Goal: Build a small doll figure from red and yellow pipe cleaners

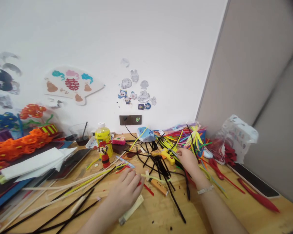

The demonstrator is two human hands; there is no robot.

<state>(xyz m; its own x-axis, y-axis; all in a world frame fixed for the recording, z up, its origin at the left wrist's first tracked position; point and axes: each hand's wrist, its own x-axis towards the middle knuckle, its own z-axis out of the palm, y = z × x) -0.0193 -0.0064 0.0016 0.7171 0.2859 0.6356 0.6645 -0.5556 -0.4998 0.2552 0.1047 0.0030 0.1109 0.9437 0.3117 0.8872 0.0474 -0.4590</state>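
Note:
My left hand [125, 188] is low over the wooden table with its fingers curled, and a bit of red shows at the fingertips, partly hidden. Just right of it lie a red pipe cleaner piece [148, 190] and an orange-brown stick [159, 187]. Further back, my right hand [187, 160] pinches something thin and greyish, too small to name. It is beside a yellow hot glue gun [170, 157], which lies on a pile of black pipe cleaners [162, 167]. A small red and black figure [104, 156] stands before a yellow bottle [107, 138].
Orange pipe-cleaner flowers [17, 146], white sheets [36, 162] and a dark tablet [75, 161] fill the left. A plastic cup [82, 138] stands at the back. Coloured pipe cleaners [185, 133], a plastic bag [239, 136] and a dark flat device [254, 180] occupy the right.

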